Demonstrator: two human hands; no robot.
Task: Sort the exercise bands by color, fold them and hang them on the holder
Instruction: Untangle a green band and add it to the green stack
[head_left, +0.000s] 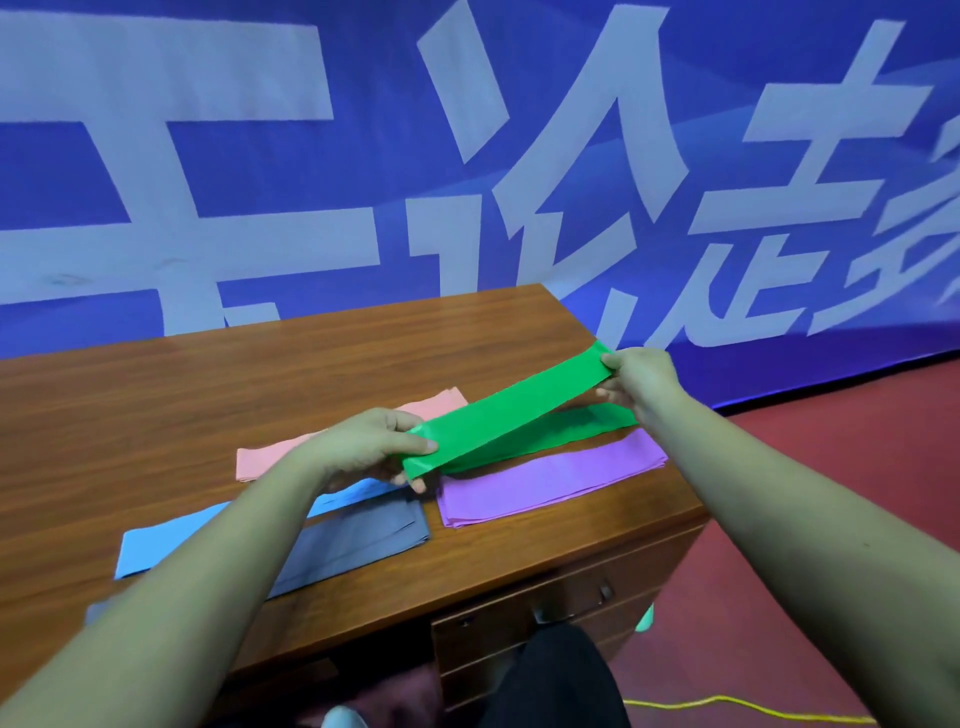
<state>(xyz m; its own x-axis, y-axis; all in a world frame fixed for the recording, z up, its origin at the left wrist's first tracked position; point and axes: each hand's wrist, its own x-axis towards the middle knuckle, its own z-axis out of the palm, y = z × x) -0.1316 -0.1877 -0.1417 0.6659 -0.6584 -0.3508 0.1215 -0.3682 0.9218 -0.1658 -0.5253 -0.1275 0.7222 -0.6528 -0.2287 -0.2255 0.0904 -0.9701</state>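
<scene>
The green band (498, 415) is up in the air, just over the brown counter (208, 384). It is pulled flat between two hands. The left hand (363, 447) holds the near end, and its fingers (418, 445) pinch the band with the thumb on top. The right hand (644, 379) holds the far end, and its fingers (607, 360) pinch it too. A second layer of green sags under the top one.

Four more bands lie flat on the counter. The pink band (260, 460) is at the back, partly hidden by the left hand. The blue band (156, 545) and the grey band (363, 540) lie side by side under the left arm. The purple band (545, 486) lies just below the green one.

Behind the counter hangs a big blue banner (311, 182) with white signs. A yellow cord (727, 705) lies on the red floor (831, 467).
</scene>
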